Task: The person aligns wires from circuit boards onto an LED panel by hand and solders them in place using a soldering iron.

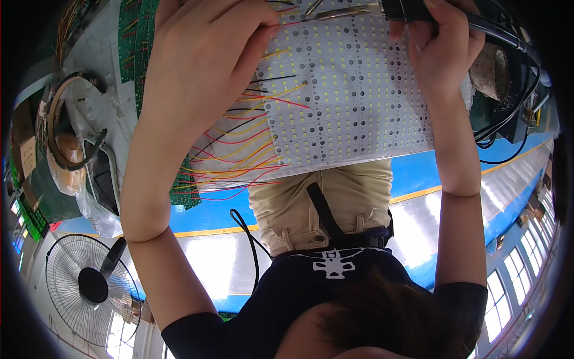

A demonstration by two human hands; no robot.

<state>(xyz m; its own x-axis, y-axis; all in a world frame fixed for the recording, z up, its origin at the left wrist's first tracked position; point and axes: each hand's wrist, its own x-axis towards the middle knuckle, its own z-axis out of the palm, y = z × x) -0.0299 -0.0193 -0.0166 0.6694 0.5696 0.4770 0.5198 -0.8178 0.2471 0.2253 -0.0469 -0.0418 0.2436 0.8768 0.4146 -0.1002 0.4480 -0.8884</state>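
In my right hand (445, 51) is a soldering iron (347, 12), its black grip between the fingers and its metal shaft pointing left. The fingertips of my left hand (206, 60) pinch a thin red wire (289, 24), whose far end lies close to the iron's tip; whether they touch I cannot tell. Beneath both hands lies a white panel (359, 122) of LED strips with rows of small yellowish chips and round dark holes. Several red, yellow and black wires (251, 146) run onto its left side, from green circuit boards (185, 191) partly hidden under my left arm.
The iron's black cable (508, 39) curves down the right side, past a grey cylindrical holder (490, 72). At left are a brown ring-shaped roll (51, 122) and plastic wrapping (98, 215). A black fan (94, 285) stands at lower left, above a blue-edged floor (206, 209).
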